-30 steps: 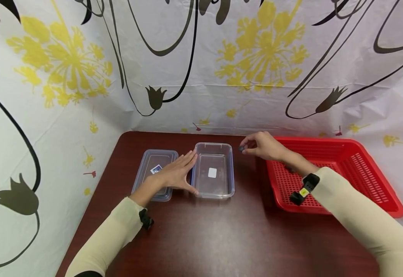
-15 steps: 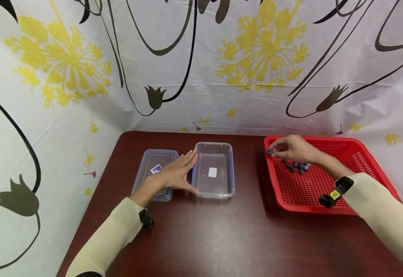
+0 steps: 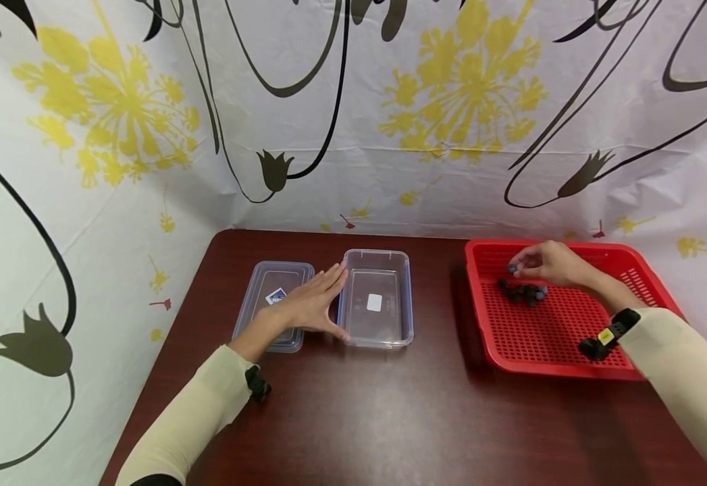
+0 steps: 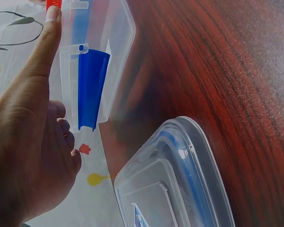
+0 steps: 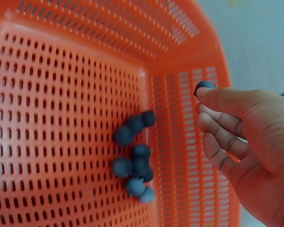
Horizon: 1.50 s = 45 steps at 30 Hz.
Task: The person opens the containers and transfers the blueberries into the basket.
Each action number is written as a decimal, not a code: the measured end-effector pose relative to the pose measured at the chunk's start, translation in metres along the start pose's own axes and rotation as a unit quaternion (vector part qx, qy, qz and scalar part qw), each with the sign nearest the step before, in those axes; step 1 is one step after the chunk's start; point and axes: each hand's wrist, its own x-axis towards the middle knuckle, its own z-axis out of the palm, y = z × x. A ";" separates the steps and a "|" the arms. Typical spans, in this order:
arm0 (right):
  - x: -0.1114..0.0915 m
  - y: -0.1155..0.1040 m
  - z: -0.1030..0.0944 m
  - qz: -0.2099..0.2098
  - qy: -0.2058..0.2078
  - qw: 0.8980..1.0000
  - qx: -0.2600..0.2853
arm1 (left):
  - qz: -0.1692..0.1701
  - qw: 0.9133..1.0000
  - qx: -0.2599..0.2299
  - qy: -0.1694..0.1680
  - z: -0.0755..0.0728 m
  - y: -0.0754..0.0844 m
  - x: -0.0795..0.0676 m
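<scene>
Over the red basket, my right hand pinches a blueberry between thumb and fingertips. In the right wrist view that hand is above the basket's rim side, and a small cluster of blueberries lies on the basket floor below. My left hand rests against the left side of a clear plastic container, thumb and fingers spread along its edge. The left wrist view shows a blue clip on the container's side near the left thumb. Inside the container only a white label shows.
The container's clear lid, with a blue-and-white sticker, lies on the dark wooden table left of the container, partly under my left hand. A patterned sheet hangs behind the table and along its left side.
My right hand has moved right, from beside the container to above the basket, with a blueberry at its fingertips throughout. The left hand stays at the container.
</scene>
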 end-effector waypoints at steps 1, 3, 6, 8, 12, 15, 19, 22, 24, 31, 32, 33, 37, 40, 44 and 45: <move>-0.001 0.003 0.000 0.005 -0.001 1.000 0.001 | 0.000 1.000 -0.001 0.000 0.000 0.000 0.000; -0.001 0.009 0.002 0.015 -0.003 1.000 0.006 | -0.001 1.000 -0.001 0.000 -0.001 0.000 0.000; -0.001 0.019 0.005 0.030 -0.012 0.999 0.015 | -0.002 1.000 0.000 0.000 -0.002 -0.001 0.000; -0.001 0.025 0.009 0.044 -0.019 0.999 0.021 | -0.002 1.000 0.003 -0.002 -0.002 0.000 0.000; -0.003 0.035 0.016 0.069 -0.035 0.997 0.029 | -0.002 1.000 0.004 -0.008 -0.001 0.000 0.001; -0.005 0.039 0.022 0.073 -0.037 0.996 0.032 | -0.003 1.000 0.004 -0.009 -0.001 0.000 0.001; -0.006 0.041 0.027 0.056 -0.030 0.997 0.035 | -0.004 1.000 0.008 -0.009 0.001 0.000 0.001; -0.007 0.041 0.029 0.047 -0.027 0.998 0.028 | -0.004 1.000 0.005 -0.011 0.001 0.000 0.002; -0.007 0.042 0.030 0.050 -0.027 0.998 0.019 | -0.002 1.000 0.001 -0.009 0.001 0.000 0.002; -0.008 0.041 0.029 0.061 -0.028 0.998 0.003 | 0.004 1.000 0.003 -0.002 -0.001 0.001 0.004; -0.008 0.040 0.029 0.061 -0.028 0.998 0.002 | 0.006 1.000 0.003 -0.001 -0.001 0.001 0.004; -0.008 0.039 0.028 0.060 -0.026 0.998 0.002 | 0.006 1.000 0.003 -0.001 -0.001 0.001 0.004; -0.010 0.036 0.023 0.064 -0.021 0.998 0.009 | 0.005 1.000 0.006 -0.004 -0.001 0.000 0.005; -0.012 0.031 0.017 0.061 -0.012 0.998 0.013 | 0.006 1.000 0.007 -0.001 -0.002 0.000 0.005; -0.014 0.022 0.009 0.048 0.006 0.999 0.004 | 0.008 1.000 0.003 0.003 -0.002 -0.001 0.004; -0.014 0.020 0.007 0.045 0.011 0.999 -0.003 | 0.009 1.000 0.002 0.003 -0.002 -0.001 0.005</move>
